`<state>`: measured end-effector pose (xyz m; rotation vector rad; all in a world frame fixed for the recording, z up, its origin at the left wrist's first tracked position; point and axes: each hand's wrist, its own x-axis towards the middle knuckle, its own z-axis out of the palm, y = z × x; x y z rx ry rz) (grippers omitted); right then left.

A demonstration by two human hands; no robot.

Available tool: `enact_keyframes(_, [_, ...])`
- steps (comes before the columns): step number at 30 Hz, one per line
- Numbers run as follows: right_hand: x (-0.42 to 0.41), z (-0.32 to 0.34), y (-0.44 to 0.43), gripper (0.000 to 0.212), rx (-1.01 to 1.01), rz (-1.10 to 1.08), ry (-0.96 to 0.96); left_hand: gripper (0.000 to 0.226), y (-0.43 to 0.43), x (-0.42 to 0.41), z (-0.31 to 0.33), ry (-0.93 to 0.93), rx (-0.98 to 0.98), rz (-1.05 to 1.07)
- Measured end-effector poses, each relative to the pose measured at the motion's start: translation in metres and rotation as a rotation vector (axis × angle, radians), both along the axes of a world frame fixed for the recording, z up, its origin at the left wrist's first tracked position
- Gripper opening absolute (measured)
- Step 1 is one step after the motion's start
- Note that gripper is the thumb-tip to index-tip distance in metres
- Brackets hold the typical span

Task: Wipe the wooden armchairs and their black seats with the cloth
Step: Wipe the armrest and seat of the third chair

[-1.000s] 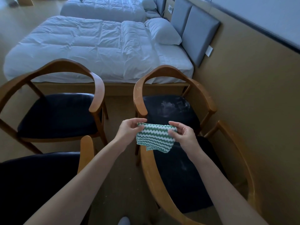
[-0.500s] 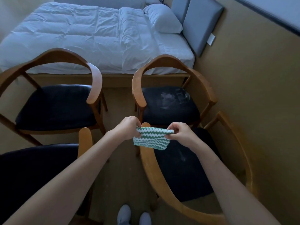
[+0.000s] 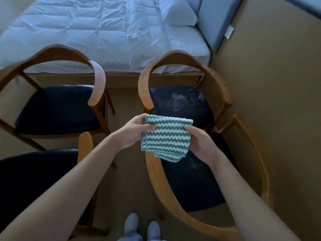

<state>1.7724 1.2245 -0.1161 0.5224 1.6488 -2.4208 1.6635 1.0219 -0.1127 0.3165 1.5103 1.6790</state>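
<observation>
A green-and-white zigzag cloth (image 3: 166, 138) is held folded flat between both hands above the near right armchair. My left hand (image 3: 133, 133) grips its left edge, thumb on top. My right hand (image 3: 201, 145) holds its right edge, thumb on top and fingers beneath. The near right armchair (image 3: 156, 180) has a curved wooden rail and a black seat (image 3: 191, 185). Beyond it, the far right armchair (image 3: 182, 57) has whitish dust marks on its black seat (image 3: 182, 103). The far left armchair (image 3: 66, 53) has a black seat (image 3: 57, 108). At the bottom left, a further armchair (image 3: 85, 145) is partly out of frame.
A bed with white bedding (image 3: 97, 32) and a pillow (image 3: 175, 13) stands right behind the far chairs. A tan wall (image 3: 278, 84) runs close along the right. My feet (image 3: 140, 226) stand on the narrow strip of floor between the near chairs.
The cloth has gone from a bunched strip stretched between my hands to a flat folded square. My view has tilted down and my feet have come into sight.
</observation>
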Motion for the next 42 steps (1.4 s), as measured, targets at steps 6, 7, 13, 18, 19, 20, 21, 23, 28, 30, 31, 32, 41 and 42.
enact_keyframes(6, [0.005, -0.019, -0.003, 0.037, -0.145, 0.125, -0.094, 0.024, 0.013, 0.01, -0.014, -0.046, 0.048, 0.071])
enact_keyframes(7, [0.003, -0.022, -0.003, 0.036, -0.134, 0.135, -0.128, 0.022, 0.014, 0.01, -0.017, -0.035, 0.038, 0.074])
enact_keyframes(13, [-0.014, -0.05, -0.001, 0.013, 0.123, 0.044, -0.201, 0.025, 0.011, -0.009, -0.054, 0.196, -0.331, 0.156])
enact_keyframes(18, [-0.036, -0.078, 0.005, 0.012, 0.373, -0.071, -0.231, 0.03, 0.001, -0.05, -0.098, 0.237, -0.606, 0.133])
enact_keyframes(19, [-0.044, -0.086, 0.006, 0.012, 0.401, -0.099, -0.232, 0.032, 0.0, -0.06, -0.107, 0.234, -0.633, 0.109])
enact_keyframes(20, [-0.051, -0.095, 0.006, 0.012, 0.426, -0.137, -0.23, 0.033, 0.001, -0.07, -0.114, 0.234, -0.655, 0.077])
enact_keyframes(21, [-0.06, -0.105, 0.005, 0.012, 0.445, -0.184, -0.225, 0.035, 0.002, -0.08, -0.122, 0.235, -0.674, 0.041])
enact_keyframes(23, [-0.079, -0.126, -0.003, 0.014, 0.495, -0.277, -0.231, 0.038, 0.005, -0.098, -0.14, 0.237, -0.707, -0.035])
enact_keyframes(28, [-0.118, -0.179, -0.04, 0.041, 0.825, -0.196, -0.2, 0.044, 0.012, -0.132, -0.187, 0.263, -0.736, -0.142])
enact_keyframes(30, [-0.128, -0.201, -0.059, 0.055, 1.069, 0.142, -0.174, 0.045, 0.014, -0.138, -0.206, 0.294, -0.736, -0.187])
enact_keyframes(31, [-0.131, -0.211, -0.067, 0.062, 1.208, 0.301, -0.196, 0.045, 0.013, -0.141, -0.215, 0.307, -0.734, -0.214])
enact_keyframes(32, [-0.133, -0.22, -0.073, 0.068, 1.326, 0.394, -0.227, 0.046, 0.012, -0.143, -0.224, 0.317, -0.735, -0.242])
enact_keyframes(41, [-0.139, -0.233, -0.085, 0.062, 1.536, 0.378, -0.247, 0.046, 0.004, -0.15, -0.253, 0.408, -0.789, -0.336])
enact_keyframes(42, [-0.13, -0.234, -0.087, 0.061, 1.536, 0.377, -0.241, 0.046, 0.004, -0.149, -0.252, 0.417, -0.794, -0.341])
